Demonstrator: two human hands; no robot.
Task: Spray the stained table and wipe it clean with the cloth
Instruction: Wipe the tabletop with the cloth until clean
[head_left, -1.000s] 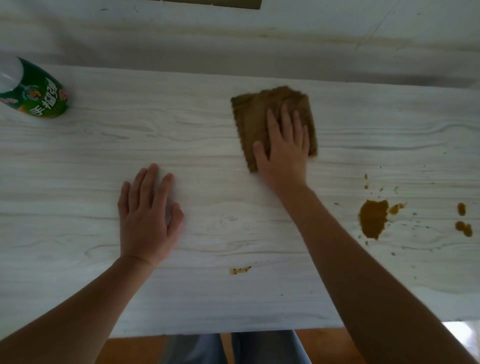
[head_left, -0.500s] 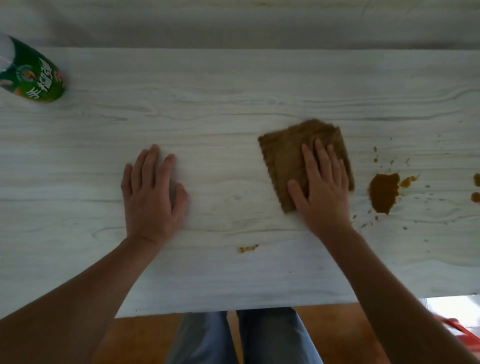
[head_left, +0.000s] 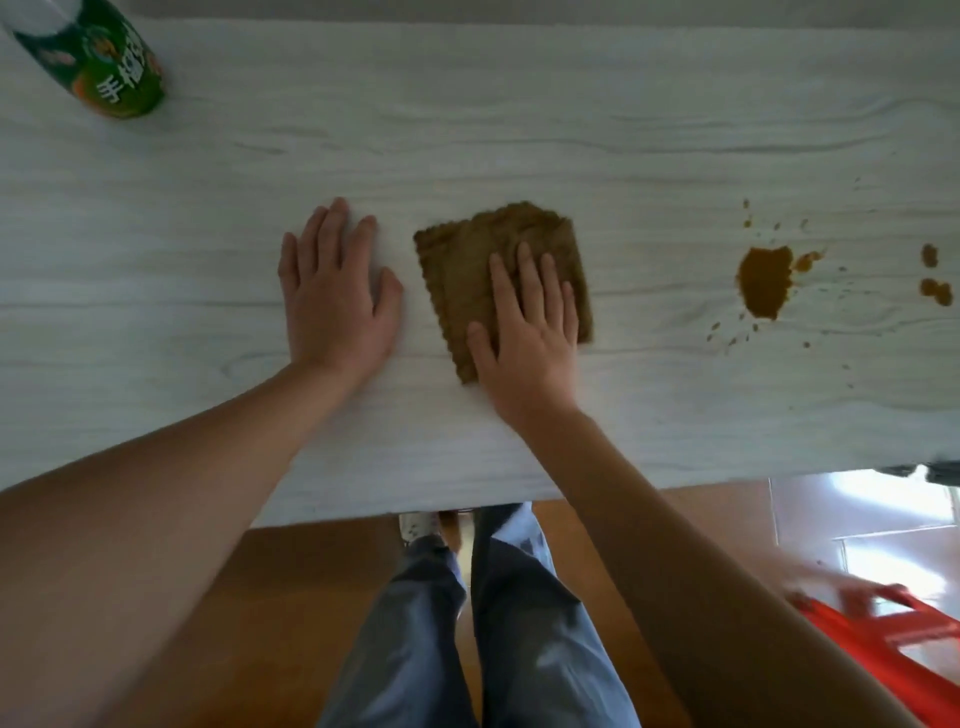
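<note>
My right hand (head_left: 527, 332) lies flat, fingers spread, on one brown, scallop-edged cloth (head_left: 467, 280) mid-table (head_left: 519, 130), my left hand (head_left: 337, 296) flat beside it, one large brown stain (head_left: 764, 280) well right, one green spray can (head_left: 104, 57) far left.

A brown cloth (head_left: 498, 270) with a scalloped edge lies on a pale grey wood-grain worktop (head_left: 571, 130) spattered with ochre-brown stains (head_left: 764, 280); a green-labelled, white-lettered spray can (head_left: 98, 57) stands nearby, above an orange-brown floor (head_left: 291, 597).

Cloth (head_left: 485, 270) on table (head_left: 571, 130), left of stain (head_left: 764, 280)
</note>
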